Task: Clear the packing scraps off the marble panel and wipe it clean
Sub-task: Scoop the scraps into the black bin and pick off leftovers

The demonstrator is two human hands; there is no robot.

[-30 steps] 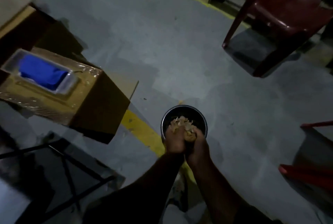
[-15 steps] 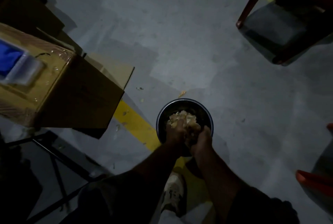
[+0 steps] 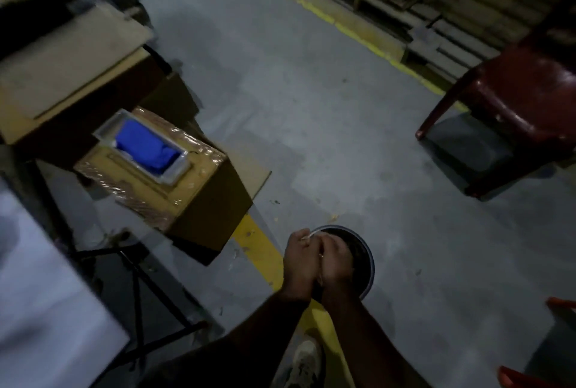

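Since the earlier frames the pile of pale scraps that had shown above the hands had dropped from sight, and the two hands had closed together over the bucket (image 3: 364,258); the view had also swung, bringing the white panel (image 3: 46,309) into the lower left corner.

The left hand (image 3: 300,258) and the right hand (image 3: 338,263) were pressed side by side, knuckles up, fingers curled inward. A thin pale sliver (image 3: 307,235) showed at the top of the left hand, just where the two hands met; whether either hand gripped more scraps beneath could not be told, since the palms faced down into the bucket. The bucket stood directly under and just beyond the hands, its dark inside mostly hidden by them.

A few small crumbs (image 3: 334,216) lay on the grey floor (image 3: 311,107) just past the bucket's far rim. Left of the hands ran a yellow floor stripe (image 3: 258,250), and further left a cardboard box (image 3: 187,200) carried a tray with a blue cloth (image 3: 145,149). Far to the right of the hands stood a dark red chair (image 3: 514,107). A shoe (image 3: 304,362) showed below the wrists.
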